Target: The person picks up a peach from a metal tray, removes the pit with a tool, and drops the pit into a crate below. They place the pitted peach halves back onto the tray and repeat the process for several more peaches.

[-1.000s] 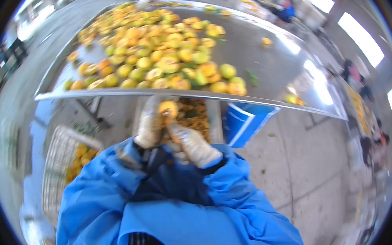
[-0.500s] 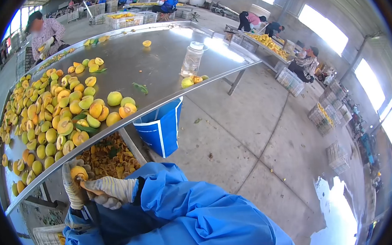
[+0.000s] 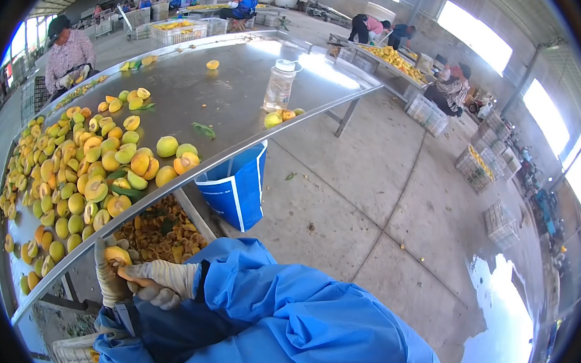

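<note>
My left hand (image 3: 111, 285), in a pale knitted glove, is closed around a yellow peach half (image 3: 116, 255) just below the metal table's edge. My right hand (image 3: 165, 282), gloved too, grips a small tool with a tan handle (image 3: 139, 278), its front end up against the fruit; the tip is hidden. Beneath the hands' far side, a heap of brown-orange scraps (image 3: 167, 230) lies under the table edge. Many yellow-green peaches, whole and halved (image 3: 77, 174), cover the left part of the steel table (image 3: 193, 64).
A clear bottle (image 3: 279, 86) stands on the table near a few peaches (image 3: 280, 117). A blue bag (image 3: 239, 194) hangs or stands below the edge. A pale crate (image 3: 75, 361) is at lower left. A co-worker (image 3: 69, 58) sits across the table; others work farther back.
My right hand and the tool have shifted only slightly at the peach half. The co-worker across the table has lowered their hands a little. The view has tilted slightly.
</note>
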Demonstrator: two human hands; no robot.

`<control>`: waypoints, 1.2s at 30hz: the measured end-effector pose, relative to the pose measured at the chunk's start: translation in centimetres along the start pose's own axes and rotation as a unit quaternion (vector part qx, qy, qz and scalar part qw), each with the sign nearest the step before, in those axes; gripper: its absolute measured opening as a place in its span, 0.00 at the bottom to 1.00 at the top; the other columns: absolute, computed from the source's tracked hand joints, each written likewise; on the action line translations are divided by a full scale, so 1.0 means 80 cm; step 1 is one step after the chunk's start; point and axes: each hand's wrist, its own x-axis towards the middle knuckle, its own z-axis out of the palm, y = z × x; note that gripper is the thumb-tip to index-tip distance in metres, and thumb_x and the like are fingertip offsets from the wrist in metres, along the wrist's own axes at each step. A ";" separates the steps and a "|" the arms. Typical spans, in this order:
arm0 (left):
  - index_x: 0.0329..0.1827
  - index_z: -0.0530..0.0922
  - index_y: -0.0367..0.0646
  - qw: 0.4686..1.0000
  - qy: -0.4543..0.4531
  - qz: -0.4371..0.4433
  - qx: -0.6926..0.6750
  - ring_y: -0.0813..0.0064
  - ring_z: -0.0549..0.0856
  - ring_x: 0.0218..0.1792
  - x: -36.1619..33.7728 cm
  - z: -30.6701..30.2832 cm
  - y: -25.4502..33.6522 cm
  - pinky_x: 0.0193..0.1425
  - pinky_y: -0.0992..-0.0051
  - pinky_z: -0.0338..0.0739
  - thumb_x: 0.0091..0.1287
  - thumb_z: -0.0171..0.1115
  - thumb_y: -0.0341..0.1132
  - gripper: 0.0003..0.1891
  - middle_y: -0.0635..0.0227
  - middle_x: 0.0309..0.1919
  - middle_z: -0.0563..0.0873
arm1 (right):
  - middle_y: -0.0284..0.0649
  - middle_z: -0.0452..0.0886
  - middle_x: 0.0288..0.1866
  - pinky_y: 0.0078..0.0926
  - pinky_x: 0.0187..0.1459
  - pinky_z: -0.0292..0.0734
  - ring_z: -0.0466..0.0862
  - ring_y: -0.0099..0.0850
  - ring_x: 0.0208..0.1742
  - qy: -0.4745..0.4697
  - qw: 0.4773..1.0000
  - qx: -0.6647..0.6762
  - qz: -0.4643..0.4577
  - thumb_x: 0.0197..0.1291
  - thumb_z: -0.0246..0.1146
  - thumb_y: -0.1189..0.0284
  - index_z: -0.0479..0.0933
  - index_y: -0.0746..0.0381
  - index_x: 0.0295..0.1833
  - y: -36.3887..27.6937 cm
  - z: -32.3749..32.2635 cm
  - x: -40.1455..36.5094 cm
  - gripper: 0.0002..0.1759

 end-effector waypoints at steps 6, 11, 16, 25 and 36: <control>0.61 0.77 0.47 0.991 -0.048 0.127 -0.014 0.69 0.86 0.43 0.019 -0.033 -0.031 0.42 0.68 0.86 0.71 0.59 0.54 0.24 0.62 0.48 0.85 | 0.25 0.63 0.14 0.15 0.08 0.51 0.60 0.15 0.08 -0.008 0.999 0.044 -0.002 0.67 0.55 0.39 0.71 0.52 0.38 -0.003 -0.002 0.003 0.26; 0.65 0.73 0.43 0.993 -0.087 0.077 -0.031 0.71 0.81 0.56 0.031 -0.056 -0.034 0.60 0.67 0.79 0.74 0.55 0.53 0.27 0.64 0.57 0.81 | 0.26 0.65 0.14 0.16 0.08 0.54 0.61 0.15 0.08 -0.021 0.998 0.029 -0.056 0.67 0.54 0.39 0.72 0.53 0.39 -0.008 -0.005 -0.002 0.27; 0.66 0.72 0.41 0.997 -0.070 0.019 -0.040 0.70 0.79 0.59 0.032 -0.060 -0.033 0.65 0.67 0.75 0.74 0.56 0.51 0.26 0.66 0.57 0.80 | 0.28 0.67 0.15 0.20 0.08 0.58 0.64 0.19 0.09 0.118 0.977 -0.099 -0.145 0.69 0.54 0.43 0.73 0.54 0.40 -0.013 -0.016 0.002 0.24; 0.72 0.68 0.48 0.983 -0.110 0.127 0.077 0.68 0.73 0.67 0.041 -0.078 -0.049 0.68 0.67 0.74 0.74 0.57 0.40 0.25 0.64 0.68 0.72 | 0.42 0.77 0.42 0.29 0.44 0.72 0.77 0.36 0.41 0.249 0.849 -0.378 -0.272 0.71 0.57 0.57 0.73 0.65 0.56 -0.008 -0.015 0.009 0.21; 0.78 0.58 0.54 0.830 -0.164 0.365 0.389 0.59 0.68 0.73 0.054 -0.109 -0.064 0.74 0.62 0.67 0.54 0.61 0.09 0.48 0.57 0.74 0.66 | 0.59 0.80 0.43 0.41 0.48 0.75 0.79 0.56 0.45 0.297 0.766 -0.494 -0.285 0.67 0.61 0.60 0.73 0.70 0.54 -0.007 -0.026 0.010 0.23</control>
